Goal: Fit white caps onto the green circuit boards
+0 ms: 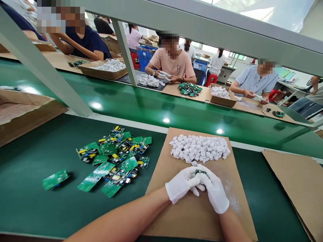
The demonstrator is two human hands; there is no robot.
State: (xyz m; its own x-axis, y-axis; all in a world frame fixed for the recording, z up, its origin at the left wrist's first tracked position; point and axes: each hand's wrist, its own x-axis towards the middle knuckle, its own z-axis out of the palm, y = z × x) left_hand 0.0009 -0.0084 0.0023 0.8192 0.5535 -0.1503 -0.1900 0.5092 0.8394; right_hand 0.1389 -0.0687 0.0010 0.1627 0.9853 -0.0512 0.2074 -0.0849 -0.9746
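Both of my hands wear white gloves and meet over a cardboard sheet (174, 215). Between them sits a small green circuit board (201, 172), mostly covered by the fingers. My left hand (180, 185) and my right hand (214, 190) are both closed around this board. Just beyond the fingertips lies a heap of small white wrapped pieces (199, 148) on the same cardboard. To the left, a loose pile of green circuit boards (108, 149) with yellow and black components rests on the dark green bench; a single circuit board (55, 179) lies apart from it.
A cardboard box (30, 117) stands at the far left, and more cardboard (297, 181) lies at right. A metal post (50, 67) and overhead beam cross the view. Beyond the green belt (141, 107), co-workers sit at boxes and piles of similar pieces.
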